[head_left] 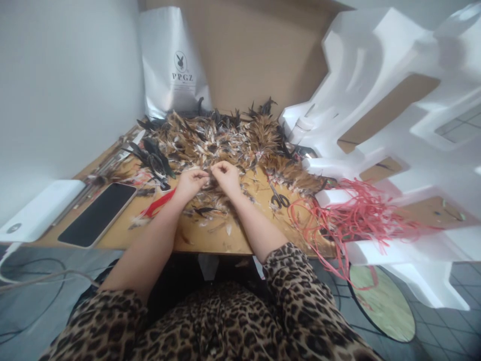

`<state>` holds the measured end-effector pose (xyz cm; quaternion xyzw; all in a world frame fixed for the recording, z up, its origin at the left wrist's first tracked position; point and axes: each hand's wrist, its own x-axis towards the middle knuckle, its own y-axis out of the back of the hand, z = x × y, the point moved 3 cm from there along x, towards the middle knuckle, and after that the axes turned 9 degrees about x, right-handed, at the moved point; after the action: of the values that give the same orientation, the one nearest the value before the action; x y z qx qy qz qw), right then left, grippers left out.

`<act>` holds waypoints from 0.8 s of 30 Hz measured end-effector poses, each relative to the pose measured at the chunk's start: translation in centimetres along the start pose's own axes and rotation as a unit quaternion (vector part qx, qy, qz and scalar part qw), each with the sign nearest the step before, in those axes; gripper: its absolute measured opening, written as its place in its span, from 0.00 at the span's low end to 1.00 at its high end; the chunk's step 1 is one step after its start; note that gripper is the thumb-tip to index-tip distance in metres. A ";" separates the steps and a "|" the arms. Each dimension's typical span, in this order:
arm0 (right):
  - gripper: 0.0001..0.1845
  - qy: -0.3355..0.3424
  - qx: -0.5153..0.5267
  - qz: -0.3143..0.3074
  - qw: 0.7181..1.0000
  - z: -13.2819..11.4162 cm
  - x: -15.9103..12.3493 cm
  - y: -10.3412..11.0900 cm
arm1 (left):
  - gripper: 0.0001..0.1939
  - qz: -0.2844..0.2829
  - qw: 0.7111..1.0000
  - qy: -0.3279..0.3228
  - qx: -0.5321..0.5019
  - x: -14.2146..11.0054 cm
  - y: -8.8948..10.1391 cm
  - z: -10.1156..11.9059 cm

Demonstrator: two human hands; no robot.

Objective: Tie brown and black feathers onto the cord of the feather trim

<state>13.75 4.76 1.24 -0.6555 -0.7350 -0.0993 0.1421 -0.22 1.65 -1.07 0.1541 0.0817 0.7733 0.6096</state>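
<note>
My left hand (193,183) and my right hand (226,176) are close together over the front of a big heap of brown and white feathers (210,138). Both hands are pinched, fingertips almost meeting. Whatever lies between the fingers is too small to make out, though feathers surround it. Left of my left hand lies a bunch of dark feathers (150,160), with a red strip (160,203) below it by my forearm. Scissors with black handles (280,200) rest on the table to the right of my right hand.
A phone (98,214) and a white power bank (41,208) with a cable lie at the left. A silver bag (171,65) stands behind the heap. Red strings (356,215) hang over white foam pieces (361,65) on the right. The wooden table (240,243) ends near my body.
</note>
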 end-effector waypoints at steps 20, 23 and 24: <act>0.11 0.132 -0.054 0.012 0.990 -1.2 0.8 1.6 | 0.15 -0.008 0.976 0.071 -0.208 0.3 0.4 -0.2; 0.14 0.052 0.017 0.080 0.995 0.0 1.1 2.0 | 0.15 -0.028 0.964 0.093 -0.248 0.2 0.5 0.1; 0.14 0.017 0.044 0.092 0.995 0.4 1.1 2.0 | 0.15 -0.031 0.961 0.097 -0.257 0.2 0.6 0.1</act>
<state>15.57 6.14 1.20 -0.7115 -0.6729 -0.0642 0.1920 -0.73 1.70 -0.74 -0.0861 -0.0565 0.7604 0.6413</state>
